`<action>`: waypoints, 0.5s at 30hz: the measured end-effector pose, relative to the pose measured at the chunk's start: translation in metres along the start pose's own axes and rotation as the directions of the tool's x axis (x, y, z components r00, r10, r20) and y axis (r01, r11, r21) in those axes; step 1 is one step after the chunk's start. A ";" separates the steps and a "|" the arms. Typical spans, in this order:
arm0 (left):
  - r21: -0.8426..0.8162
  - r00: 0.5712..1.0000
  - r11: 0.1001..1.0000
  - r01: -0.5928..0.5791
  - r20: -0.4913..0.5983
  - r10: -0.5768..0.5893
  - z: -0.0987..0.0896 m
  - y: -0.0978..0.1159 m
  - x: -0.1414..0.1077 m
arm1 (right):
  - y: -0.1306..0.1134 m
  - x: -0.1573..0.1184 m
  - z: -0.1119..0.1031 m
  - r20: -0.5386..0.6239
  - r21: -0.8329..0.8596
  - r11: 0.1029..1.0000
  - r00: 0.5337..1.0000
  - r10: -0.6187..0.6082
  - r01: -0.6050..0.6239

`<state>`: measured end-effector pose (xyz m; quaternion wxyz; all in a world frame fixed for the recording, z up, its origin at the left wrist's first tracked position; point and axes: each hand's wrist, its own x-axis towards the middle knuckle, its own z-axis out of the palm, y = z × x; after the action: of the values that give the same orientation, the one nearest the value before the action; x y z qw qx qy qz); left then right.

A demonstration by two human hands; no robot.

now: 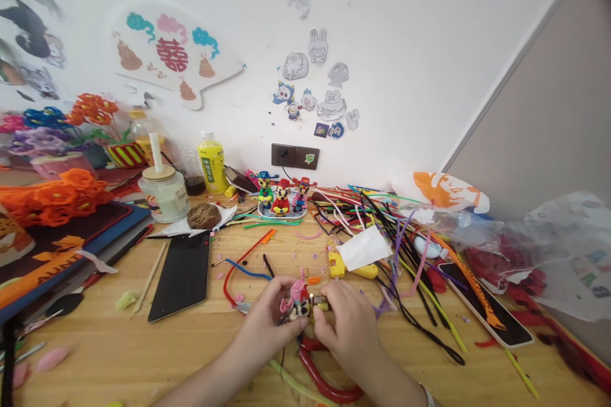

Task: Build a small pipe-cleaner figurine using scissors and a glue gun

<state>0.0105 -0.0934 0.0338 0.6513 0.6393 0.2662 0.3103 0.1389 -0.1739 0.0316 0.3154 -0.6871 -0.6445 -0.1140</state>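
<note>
My left hand (272, 315) is closed round a small pink, red and black-and-white figure (298, 300) near the table's front. My right hand (346, 318) pinches a small yellowish piece with a shiny metal part (318, 301) against the figure's right side; what exactly that piece is cannot be made out. Below the hands lie red-handled pliers (324, 381), partly covered by my right hand. Just behind them rests a yellow glue gun (337, 264), with a white paper (365, 248) over part of it.
Bundles of coloured pipe cleaners (405, 254) spread over the right. A black phone (181, 276) lies left, near a jar candle (165, 194) and yellow bottle (212, 162). Three small figures (281, 197) stand on a dish at the back. Another phone (487, 305) lies right.
</note>
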 end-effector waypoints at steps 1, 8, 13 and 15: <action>0.006 1.000 1.000 0.001 0.000 -0.001 0.000 0.000 0.000 | 0.000 0.000 0.000 0.009 -0.001 1.000 1.000 0.001 -0.001; 0.064 1.000 0.997 -0.030 0.002 0.030 -0.001 0.000 0.002 | 0.000 0.000 -0.001 0.047 0.008 1.000 0.999 0.009 -0.009; 0.054 1.000 0.998 -0.024 0.003 0.023 -0.001 -0.002 0.001 | -0.001 0.000 -0.002 0.054 0.005 1.000 0.998 0.009 -0.009; 0.055 1.000 0.998 -0.020 0.003 0.020 -0.001 -0.001 0.001 | -0.001 0.000 -0.002 0.052 -0.004 1.000 0.999 0.005 -0.005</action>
<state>0.0105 -0.0925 0.0328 0.6304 0.6600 0.2676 0.3087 0.1387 -0.1749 0.0335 0.2978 -0.6921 -0.6504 -0.0964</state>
